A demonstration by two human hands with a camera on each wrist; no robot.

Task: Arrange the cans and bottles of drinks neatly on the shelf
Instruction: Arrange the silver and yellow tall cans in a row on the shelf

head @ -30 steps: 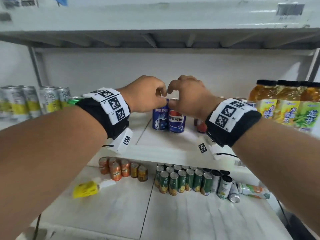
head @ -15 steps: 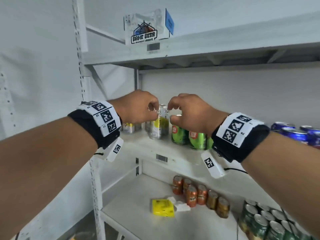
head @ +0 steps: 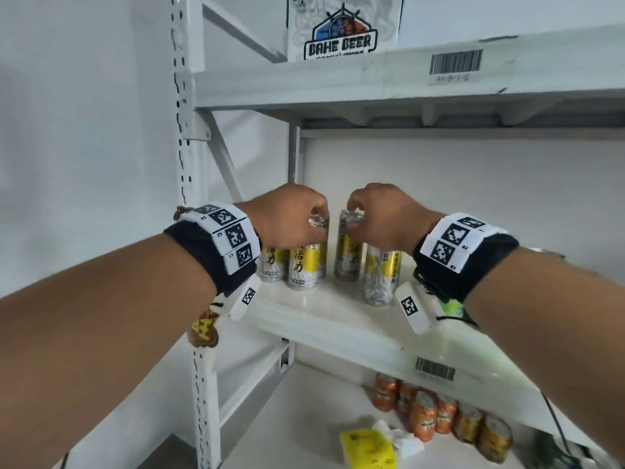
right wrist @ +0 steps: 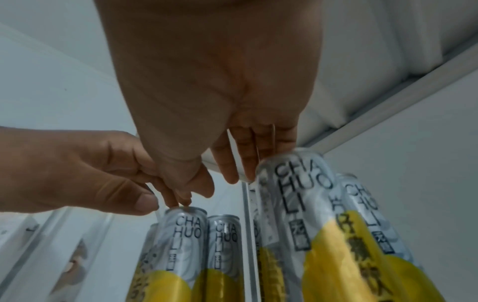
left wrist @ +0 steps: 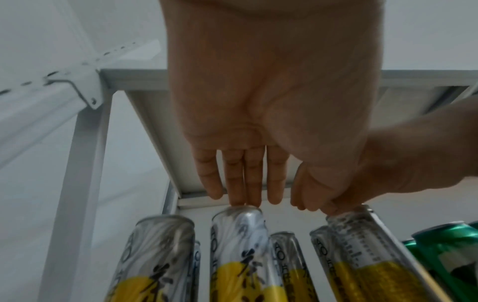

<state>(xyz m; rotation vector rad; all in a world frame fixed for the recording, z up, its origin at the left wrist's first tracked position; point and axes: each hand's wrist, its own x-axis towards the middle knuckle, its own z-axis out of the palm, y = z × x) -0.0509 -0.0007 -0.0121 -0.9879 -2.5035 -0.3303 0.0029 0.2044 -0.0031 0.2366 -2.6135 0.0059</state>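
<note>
Tall silver-and-yellow tea cans stand at the left end of the middle shelf (head: 338,330). My left hand (head: 319,221) curls over the top of one can (head: 306,265). Its fingertips (left wrist: 245,201) sit on the rim of this can (left wrist: 240,235), and its thumb (right wrist: 145,204) lies close by the same can (right wrist: 181,235). My right hand (head: 353,214) grips the top of the neighbouring can (head: 346,255), which stands a little further back. In the right wrist view its fingers (right wrist: 245,163) press on that can's rim (right wrist: 292,194).
More tea cans (head: 378,275) stand around the two held ones, with green cans (left wrist: 444,245) to their right. The shelf post (head: 184,130) is just left, and the upper shelf (head: 338,82) carries a beer box (head: 341,28). Below are orange cans (head: 439,418) and a yellow packet (head: 368,448).
My view and both hands have swung left, from the blue cola cans to the tea cans at the shelf's left end. Each hand now sits on its own can top.
</note>
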